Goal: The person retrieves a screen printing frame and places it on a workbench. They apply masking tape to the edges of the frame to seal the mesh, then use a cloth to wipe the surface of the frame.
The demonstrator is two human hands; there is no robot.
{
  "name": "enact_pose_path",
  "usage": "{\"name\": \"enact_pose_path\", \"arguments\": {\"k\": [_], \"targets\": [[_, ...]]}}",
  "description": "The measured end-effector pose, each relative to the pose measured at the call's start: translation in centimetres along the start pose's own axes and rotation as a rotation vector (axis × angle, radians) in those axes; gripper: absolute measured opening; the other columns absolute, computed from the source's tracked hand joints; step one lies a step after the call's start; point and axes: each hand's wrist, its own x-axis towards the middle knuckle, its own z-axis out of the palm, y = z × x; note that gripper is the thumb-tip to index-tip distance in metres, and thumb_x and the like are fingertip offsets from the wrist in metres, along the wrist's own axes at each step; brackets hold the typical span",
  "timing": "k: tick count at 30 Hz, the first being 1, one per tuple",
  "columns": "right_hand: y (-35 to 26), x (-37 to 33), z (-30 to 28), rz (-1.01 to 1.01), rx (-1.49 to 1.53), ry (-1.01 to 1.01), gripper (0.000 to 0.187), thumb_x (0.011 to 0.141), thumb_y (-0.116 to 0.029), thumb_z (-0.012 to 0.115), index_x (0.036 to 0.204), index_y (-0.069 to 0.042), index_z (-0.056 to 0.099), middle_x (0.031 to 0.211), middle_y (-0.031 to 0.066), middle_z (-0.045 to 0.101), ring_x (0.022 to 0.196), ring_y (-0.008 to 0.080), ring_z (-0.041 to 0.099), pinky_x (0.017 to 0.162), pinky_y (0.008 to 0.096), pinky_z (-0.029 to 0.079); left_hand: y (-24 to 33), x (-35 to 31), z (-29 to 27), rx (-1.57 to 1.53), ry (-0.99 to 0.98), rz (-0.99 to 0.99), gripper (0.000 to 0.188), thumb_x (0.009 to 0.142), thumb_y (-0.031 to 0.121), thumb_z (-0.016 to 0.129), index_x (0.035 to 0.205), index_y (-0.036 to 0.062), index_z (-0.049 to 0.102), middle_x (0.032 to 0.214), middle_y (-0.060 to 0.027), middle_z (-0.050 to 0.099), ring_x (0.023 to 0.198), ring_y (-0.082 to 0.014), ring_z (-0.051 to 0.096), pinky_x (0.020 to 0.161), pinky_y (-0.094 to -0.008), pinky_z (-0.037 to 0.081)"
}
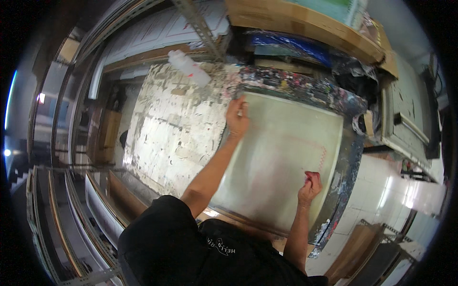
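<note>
Pale screen (pixel 281 126), center frame.
Left hand (pixel 237 119) touches its upper-left edge, grip unclear; right hand (pixel 309 189), lower right, is clenched.

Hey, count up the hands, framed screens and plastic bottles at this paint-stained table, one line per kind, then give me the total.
Hands: 2, the left hand and the right hand
Framed screen: 1
Plastic bottle: 1
Total: 4

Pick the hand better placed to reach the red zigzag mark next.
Probably the right hand: it is over the pale framed screen, close to the red zigzag mark. The left hand is farther off, by the screen's far left corner.
</note>
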Motion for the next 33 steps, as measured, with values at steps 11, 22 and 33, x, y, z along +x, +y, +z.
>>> {"name": "enact_pose_path", "arguments": {"k": [11, 22, 33], "targets": [[-0.2, 0.0, 1.1, 0.014, -0.242, -0.061, 0.026, 0.088, -0.017, 0.057, 0.104, 0.001, 0.065, 0.061, 0.0066, 0.046, 0.053, 0.0173, 0.043, 0.049, 0.0309, 0.034, -24.2, 10.5, -17.5, 0.73, 0.342, -0.425, 0.049, 0.081, 0.03, 0.07, 0.115, -0.0046, 0.06, 0.105, -0.0209, 0.061, 0.098, -0.0354, 0.058, 0.084, -0.0428, 0.047], [-6.4, 3.9, 24.2, -0.079, 0.221, -0.56, 0.039, 0.093, 0.002, 0.048, 0.132, -0.001, 0.053, 0.135, 0.0165, 0.043, 0.115, 0.023, 0.05, 0.087, 0.032, 0.049, -24.8, 12.2, -17.2, 0.534, 0.338, -0.388, 0.012, 0.087, 0.019, 0.063, 0.088, 0.0068, 0.061, 0.083, -0.0138, 0.065, 0.077, -0.0353, 0.062, 0.069, -0.0442, 0.048], [-15.3, 10.8, 58.5, -0.786, -0.215, -1.024, 0.038, 0.08, 0.009, 0.051, 0.115, -0.002, 0.058, 0.119, 0.0164, 0.057, 0.11, 0.0377, 0.051, 0.097, 0.0424, 0.042, -23.6, 12.3, -18.1, 0.317, 0.361, -0.435, 0.009, 0.085, 0.01, 0.062, 0.086, 0.0016, 0.059, 0.086, -0.0187, 0.062, 0.085, -0.0384, 0.058, 0.074, -0.0471, 0.044]]}}
